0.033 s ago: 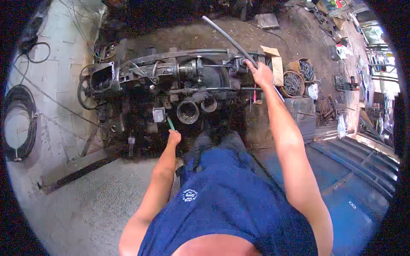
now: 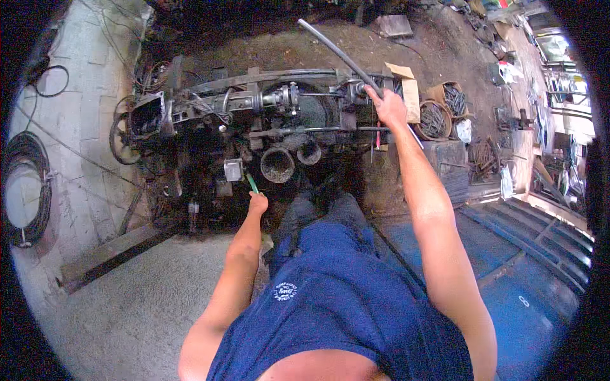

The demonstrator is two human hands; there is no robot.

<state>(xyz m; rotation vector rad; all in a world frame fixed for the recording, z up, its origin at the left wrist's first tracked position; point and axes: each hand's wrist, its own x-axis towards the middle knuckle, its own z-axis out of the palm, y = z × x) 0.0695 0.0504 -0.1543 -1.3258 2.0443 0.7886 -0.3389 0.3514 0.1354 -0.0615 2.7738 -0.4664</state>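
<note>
I stand over a dark, greasy machine assembly (image 2: pixel 254 114) lying on the ground. My right hand (image 2: pixel 389 108) is closed around a long grey metal pipe (image 2: pixel 337 54) that slants up and away to the left above the assembly's right end. My left hand (image 2: pixel 258 203) reaches down to the assembly's near side and holds a thin green-handled tool (image 2: pixel 252 183), its tip next to a small pale square part (image 2: pixel 233 169). Two round open tubes (image 2: pixel 277 165) sit just right of that tool.
A coil of black cable (image 2: pixel 28 190) lies on the paved floor at left. Cardboard boxes of metal parts (image 2: pixel 435 119) stand at the right. Blue ribbed metal panels (image 2: pixel 515 254) lie at lower right. A long steel beam (image 2: pixel 108 254) lies on the concrete at lower left.
</note>
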